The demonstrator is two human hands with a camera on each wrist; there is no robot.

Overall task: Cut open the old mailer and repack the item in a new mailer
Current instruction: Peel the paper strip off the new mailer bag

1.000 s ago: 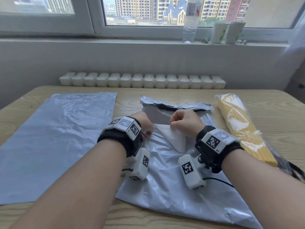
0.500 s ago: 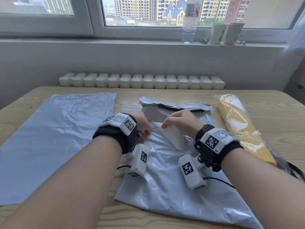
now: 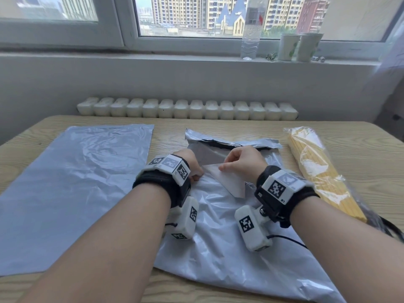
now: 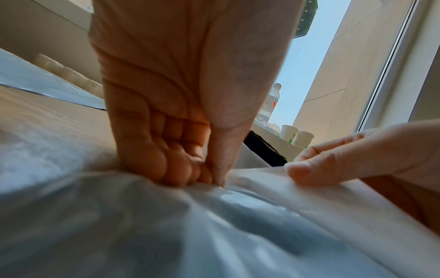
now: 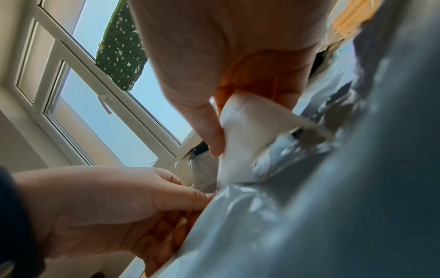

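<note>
Peeling a white label [image 3: 227,182] further off the cut-open old mailer [image 3: 218,237] at mid-desk [image 3: 360,162], right hand [image 3: 242,165] now unclenched and pinching its edge, left hand [image 3: 190,169] pinching the film; spaghetti pack [image 3: 317,171] out at right, new mailer [image 3: 72,189] flat at left.

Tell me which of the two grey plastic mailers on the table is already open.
The crumpled grey mailer under both hands, its torn far edge gaping dark. The flat grey mailer on the left lies untouched.
</note>
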